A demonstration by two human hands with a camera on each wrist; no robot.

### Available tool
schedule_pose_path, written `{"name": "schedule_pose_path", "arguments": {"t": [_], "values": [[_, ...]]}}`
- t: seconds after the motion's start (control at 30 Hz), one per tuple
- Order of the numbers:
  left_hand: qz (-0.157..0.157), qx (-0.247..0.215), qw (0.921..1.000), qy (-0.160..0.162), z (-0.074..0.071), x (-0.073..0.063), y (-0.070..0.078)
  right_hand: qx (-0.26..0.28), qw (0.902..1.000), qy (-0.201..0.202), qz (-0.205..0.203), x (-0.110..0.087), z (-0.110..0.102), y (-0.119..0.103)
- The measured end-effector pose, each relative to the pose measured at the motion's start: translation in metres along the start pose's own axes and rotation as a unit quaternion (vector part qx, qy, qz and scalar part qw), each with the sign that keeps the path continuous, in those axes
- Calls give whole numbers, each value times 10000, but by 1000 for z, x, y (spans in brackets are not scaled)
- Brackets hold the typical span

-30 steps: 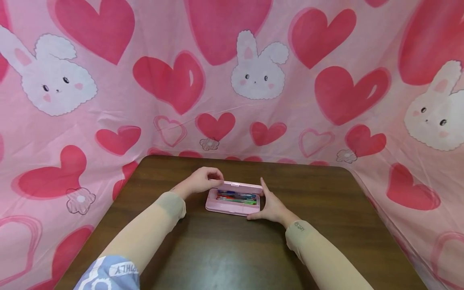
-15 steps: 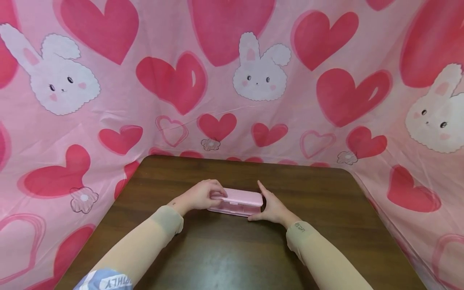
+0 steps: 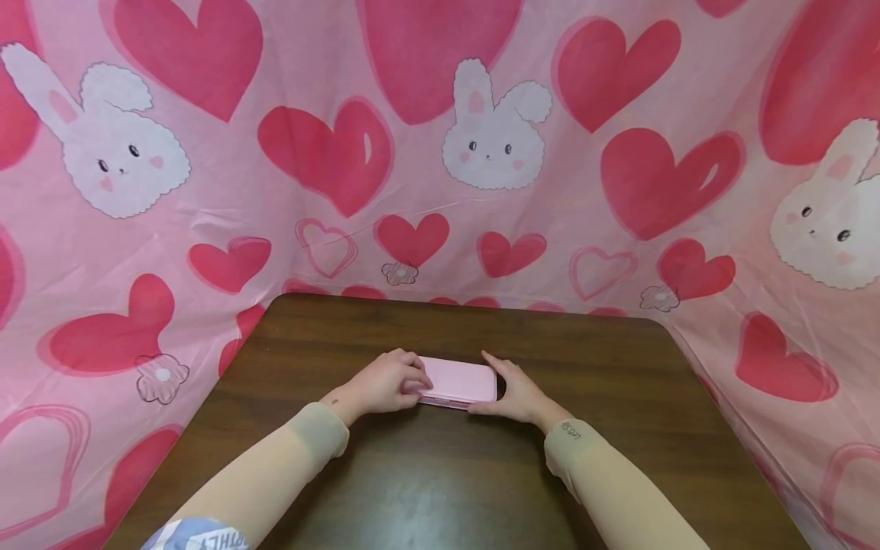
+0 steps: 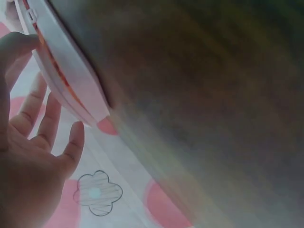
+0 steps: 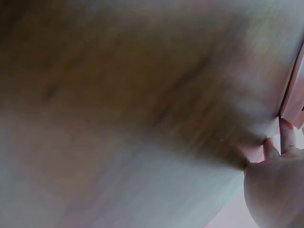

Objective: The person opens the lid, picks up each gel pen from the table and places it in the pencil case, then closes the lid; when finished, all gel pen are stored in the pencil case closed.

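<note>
A pink pencil case [image 3: 459,380] lies on the table in the head view, its lid lowered to a narrow gap along the front. In the left wrist view an orange strip shows inside the gap of the pencil case [image 4: 71,57]. My left hand [image 3: 386,384] holds the lid at the left end, fingers bent over the top and thumb by the front edge. Around the right end my right hand [image 3: 520,395] holds the case, thumb at the front corner and index finger stretched behind. Only an edge of the pencil case [image 5: 295,97] appears in the right wrist view.
The brown wooden table [image 3: 426,473] extends around the case on all sides. A pink cloth [image 3: 440,214] printed with hearts and rabbits hangs behind the table and along both sides.
The lid has come down from standing open, covering the pens seen inside earlier. My left hand has moved down and toward me with the lid. My right hand has stayed at the right end.
</note>
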State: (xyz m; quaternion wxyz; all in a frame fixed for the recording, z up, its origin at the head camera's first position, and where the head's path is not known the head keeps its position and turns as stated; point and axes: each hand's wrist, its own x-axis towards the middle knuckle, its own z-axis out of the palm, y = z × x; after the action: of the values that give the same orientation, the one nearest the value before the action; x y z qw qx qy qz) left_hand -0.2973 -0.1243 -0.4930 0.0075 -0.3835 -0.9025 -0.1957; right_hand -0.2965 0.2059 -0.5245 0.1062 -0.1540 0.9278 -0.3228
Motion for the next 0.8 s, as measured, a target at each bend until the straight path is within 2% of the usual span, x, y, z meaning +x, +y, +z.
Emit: {"name": "schedule_pose_path", "arguments": {"t": [0.17,0.57,0.8], "values": [[32,147,9999,75,3,0,1,-172,9998,82,-46,0,0,-1],[-95,120,9999,38,4,-4,2,-252,9996,96,36,-2,0,-8],[-142,79,9999,37,6,-9,3,-361,9993,-92,83,-2,-2,-13]]}}
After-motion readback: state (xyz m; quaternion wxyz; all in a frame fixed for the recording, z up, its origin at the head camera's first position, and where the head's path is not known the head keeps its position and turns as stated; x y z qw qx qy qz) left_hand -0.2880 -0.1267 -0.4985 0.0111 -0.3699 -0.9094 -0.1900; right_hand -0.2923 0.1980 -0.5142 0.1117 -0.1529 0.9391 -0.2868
